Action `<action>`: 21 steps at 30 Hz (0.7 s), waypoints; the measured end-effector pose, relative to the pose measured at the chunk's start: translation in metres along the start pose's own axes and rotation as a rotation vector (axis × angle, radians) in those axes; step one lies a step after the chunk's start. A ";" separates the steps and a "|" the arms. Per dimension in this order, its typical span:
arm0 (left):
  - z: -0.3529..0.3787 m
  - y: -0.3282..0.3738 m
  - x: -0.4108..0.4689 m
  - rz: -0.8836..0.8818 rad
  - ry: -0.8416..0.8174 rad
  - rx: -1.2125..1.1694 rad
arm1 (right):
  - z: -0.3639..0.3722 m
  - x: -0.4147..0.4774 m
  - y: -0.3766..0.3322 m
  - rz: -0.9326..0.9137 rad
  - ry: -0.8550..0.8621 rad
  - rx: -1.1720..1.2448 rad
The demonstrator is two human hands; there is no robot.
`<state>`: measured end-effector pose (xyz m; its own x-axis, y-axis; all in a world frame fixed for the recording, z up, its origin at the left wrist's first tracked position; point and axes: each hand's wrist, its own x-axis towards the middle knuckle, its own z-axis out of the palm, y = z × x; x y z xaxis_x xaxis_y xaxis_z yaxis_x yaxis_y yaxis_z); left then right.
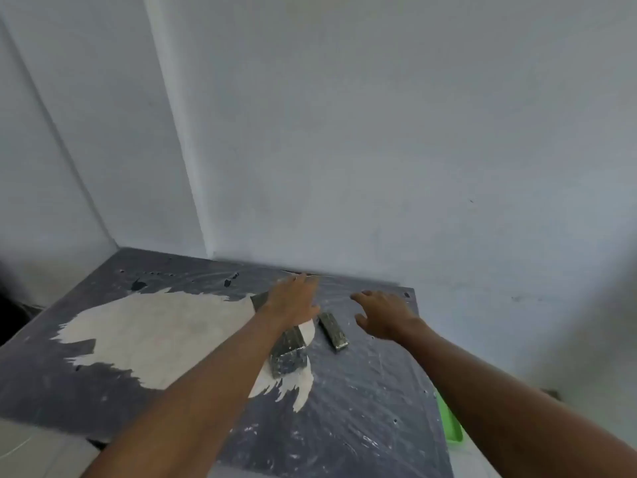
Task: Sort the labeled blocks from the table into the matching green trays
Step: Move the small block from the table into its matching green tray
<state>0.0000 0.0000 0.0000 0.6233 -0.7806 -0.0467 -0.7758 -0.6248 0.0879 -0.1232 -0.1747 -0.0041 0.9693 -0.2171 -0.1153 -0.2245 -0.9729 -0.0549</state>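
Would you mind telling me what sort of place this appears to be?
Probably a bare workroom or workshop corner: a worn dark table with its surface peeled to pale patches, plain white walls meeting behind it, and a green tray beside the table's right edge.

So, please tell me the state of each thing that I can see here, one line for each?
left hand: open, palm down above the blocks, holding nothing.
right hand: open, fingers spread, holding nothing.
thick block: lying on the table, partly under the left arm.
thin block: lying flat, free.
green tray: beside the table's right edge, mostly hidden.
table: top layer worn.
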 end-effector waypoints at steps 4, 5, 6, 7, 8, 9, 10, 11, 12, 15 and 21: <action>0.042 -0.040 0.031 -0.053 -0.108 -0.052 | 0.039 0.046 -0.011 0.056 -0.110 0.047; 0.054 -0.050 0.039 -0.058 -0.138 -0.063 | 0.051 0.056 -0.012 0.071 -0.139 0.055; 0.064 -0.058 0.047 -0.055 -0.160 -0.074 | 0.061 0.065 -0.014 0.088 -0.167 0.065; 0.075 -0.066 0.056 -0.055 -0.175 -0.080 | 0.073 0.074 -0.014 0.099 -0.186 0.073; 0.084 -0.073 0.063 -0.058 -0.193 -0.082 | 0.083 0.081 -0.015 0.112 -0.212 0.077; 0.096 -0.079 0.069 -0.062 -0.219 -0.089 | 0.095 0.088 -0.015 0.123 -0.233 0.086; 0.108 -0.085 0.075 -0.064 -0.242 -0.085 | 0.106 0.094 -0.015 0.137 -0.256 0.095; 0.119 -0.089 0.079 -0.065 -0.255 -0.078 | 0.118 0.100 -0.015 0.146 -0.270 0.106; 0.130 -0.092 0.081 -0.067 -0.259 -0.070 | 0.128 0.104 -0.016 0.154 -0.286 0.115; 0.153 -0.095 0.089 -0.095 -0.161 -0.020 | 0.157 0.115 -0.015 0.186 -0.315 0.140; 0.163 -0.079 0.118 0.045 0.015 0.029 | 0.200 0.126 -0.010 0.304 -0.330 0.237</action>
<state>0.1187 -0.0461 -0.1747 0.5886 -0.8079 -0.0284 -0.8057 -0.5891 0.0612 -0.0193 -0.1765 -0.2162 0.7820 -0.4135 -0.4663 -0.5450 -0.8166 -0.1899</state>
